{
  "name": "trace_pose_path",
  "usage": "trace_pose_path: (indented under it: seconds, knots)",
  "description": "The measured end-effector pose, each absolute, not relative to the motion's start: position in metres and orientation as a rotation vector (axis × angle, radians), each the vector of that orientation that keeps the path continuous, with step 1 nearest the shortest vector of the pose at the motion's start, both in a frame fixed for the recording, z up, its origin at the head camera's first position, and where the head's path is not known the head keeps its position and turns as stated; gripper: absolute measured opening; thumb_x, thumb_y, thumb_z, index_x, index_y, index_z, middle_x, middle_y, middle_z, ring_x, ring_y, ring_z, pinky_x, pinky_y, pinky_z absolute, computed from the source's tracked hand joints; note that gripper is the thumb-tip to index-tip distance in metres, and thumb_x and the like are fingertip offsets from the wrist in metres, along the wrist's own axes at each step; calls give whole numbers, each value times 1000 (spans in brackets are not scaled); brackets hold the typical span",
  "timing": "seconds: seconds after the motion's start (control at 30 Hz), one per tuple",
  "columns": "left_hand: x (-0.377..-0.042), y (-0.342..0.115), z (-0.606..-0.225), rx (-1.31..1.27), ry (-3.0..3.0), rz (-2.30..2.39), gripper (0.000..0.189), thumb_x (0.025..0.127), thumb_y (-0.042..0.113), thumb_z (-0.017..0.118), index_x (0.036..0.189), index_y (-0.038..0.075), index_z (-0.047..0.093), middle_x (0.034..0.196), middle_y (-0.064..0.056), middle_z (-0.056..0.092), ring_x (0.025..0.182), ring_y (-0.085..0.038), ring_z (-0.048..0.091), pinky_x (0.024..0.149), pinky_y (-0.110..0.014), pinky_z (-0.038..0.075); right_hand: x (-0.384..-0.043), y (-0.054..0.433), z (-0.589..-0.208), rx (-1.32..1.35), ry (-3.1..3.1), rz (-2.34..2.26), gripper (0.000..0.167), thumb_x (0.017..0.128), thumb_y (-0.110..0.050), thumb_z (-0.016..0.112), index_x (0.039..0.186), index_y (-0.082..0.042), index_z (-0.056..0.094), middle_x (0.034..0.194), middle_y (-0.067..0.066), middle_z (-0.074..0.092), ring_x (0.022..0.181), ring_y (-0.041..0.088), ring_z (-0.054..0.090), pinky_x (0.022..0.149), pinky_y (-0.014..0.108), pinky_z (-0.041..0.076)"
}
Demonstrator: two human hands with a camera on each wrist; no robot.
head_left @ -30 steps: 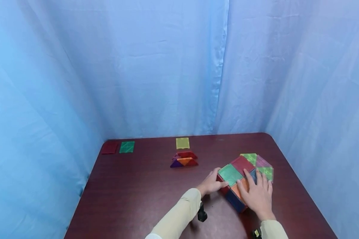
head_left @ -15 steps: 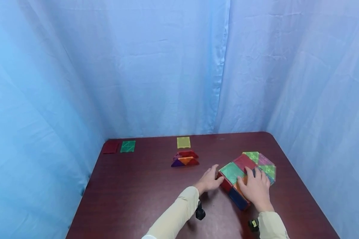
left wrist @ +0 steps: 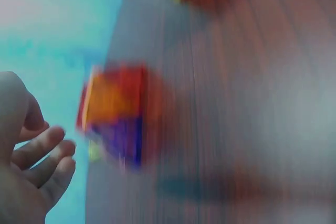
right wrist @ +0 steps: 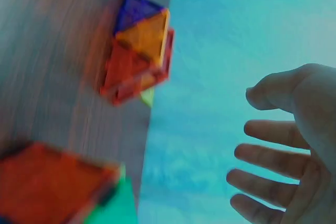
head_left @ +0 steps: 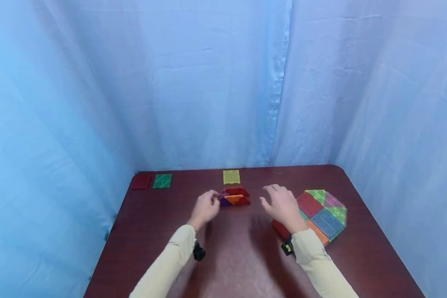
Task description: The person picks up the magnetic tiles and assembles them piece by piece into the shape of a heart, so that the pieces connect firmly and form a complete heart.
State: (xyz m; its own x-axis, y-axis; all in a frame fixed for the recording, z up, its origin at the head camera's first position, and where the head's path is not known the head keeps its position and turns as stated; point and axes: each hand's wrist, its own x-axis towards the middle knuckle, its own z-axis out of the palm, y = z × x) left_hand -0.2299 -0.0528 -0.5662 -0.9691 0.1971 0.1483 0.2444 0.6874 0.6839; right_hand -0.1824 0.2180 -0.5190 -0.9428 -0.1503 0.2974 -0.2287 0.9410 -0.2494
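Note:
Two upright rows of translucent triangular magnetic tiles, purple, orange and red (head_left: 233,199), stand one behind the other mid-table. My left hand (head_left: 205,208) is at their left end in the head view, fingers loosely bent. In the left wrist view its fingers (left wrist: 52,156) hold nothing and stand apart from the blurred tiles (left wrist: 118,98). To the right of the rows hovers my right hand (head_left: 283,205), fingers spread and nothing in them (right wrist: 268,161). Behind its wrist sits a larger magnetic-tile block (head_left: 327,222) with red, blue and orange squares on top, partly hidden by the arm.
Green and pink triangular tiles (head_left: 334,200) adjoin the block's far right side. A yellow square tile (head_left: 231,177) lies behind the rows; a green tile (head_left: 162,181) and a dark red tile (head_left: 141,181) lie at the far left. Blue curtains (head_left: 193,91) surround the table.
Both hands have left the large tile block and moved left. The left hand is now beside the triangle rows, the right between them and the block. The block stays on the table.

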Motion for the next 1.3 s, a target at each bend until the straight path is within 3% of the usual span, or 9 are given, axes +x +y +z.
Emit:
trace_pose_path:
  seconds: [0.1, 0.23, 0.43, 0.57, 0.77, 0.93, 1.1, 1.3]
  knots:
    - [-246, -90, -572, -253, -2874, -993, 29, 91, 11, 56, 115, 2, 69, 99, -9, 65, 86, -23, 61, 80, -42, 54, -198, 196, -523, 328, -2858, 427, 36, 90, -26, 74, 120, -7, 71, 115, 12, 71, 98, 33, 69, 83, 53, 57]
    - [-267, -131, -575, -118, -2983, -798, 32, 94, 14, 54, 121, 0, 66, 116, -20, 62, 104, -36, 62, 90, -51, 52, -220, 170, -535, 382, -2901, 403, 32, 90, -24, 74, 118, -8, 71, 108, 7, 70, 86, 28, 70, 72, 49, 60]
    - [-294, -172, -572, -16, -3150, -616, 49, 97, 16, 52, 140, -6, 52, 145, -30, 46, 131, -48, 47, 106, -60, 42, -240, 145, -555, 492, -2917, 252, 22, 90, -19, 74, 110, -10, 72, 98, 5, 66, 73, 23, 66, 61, 44, 58]
    - [-305, -185, -575, 22, -3242, -561, 56, 98, 18, 51, 147, -6, 43, 153, -32, 36, 140, -49, 36, 112, -63, 35, -241, 138, -568, 522, -2916, 164, 18, 89, -19, 75, 105, -12, 71, 96, 4, 64, 67, 21, 64, 56, 41, 56]
    - [-308, -200, -587, 109, -3298, -618, 65, 97, 16, 49, 154, -9, 29, 162, -34, 17, 149, -51, 17, 117, -67, 24, -239, 130, -584, 532, -2841, 133, 20, 89, -20, 77, 105, -12, 69, 95, 4, 64, 67, 21, 65, 56, 41, 58]
    - [-315, -214, -596, 101, -3312, -550, 69, 97, 14, 48, 156, -10, 21, 163, -35, 9, 151, -54, 8, 117, -69, 21, -241, 128, -595, 510, -2791, 100, 19, 89, -22, 78, 102, -12, 68, 94, 4, 64, 68, 22, 66, 56, 40, 58]
    - [-327, -224, -598, 65, -3321, -485, 72, 96, 13, 52, 157, -9, 20, 164, -34, 9, 151, -53, 7, 117, -70, 21, -244, 129, -605, 484, -2740, 111, 13, 89, -21, 78, 93, -14, 68, 89, 2, 66, 67, 21, 66, 55, 39, 57]
    - [-333, -225, -608, -49, -3368, -401, 65, 97, 13, 55, 153, -10, 30, 160, -33, 24, 148, -52, 20, 112, -70, 30, -242, 132, -610, 509, -2768, 152, 10, 87, -18, 80, 90, -17, 70, 86, -1, 67, 68, 17, 66, 56, 36, 57]
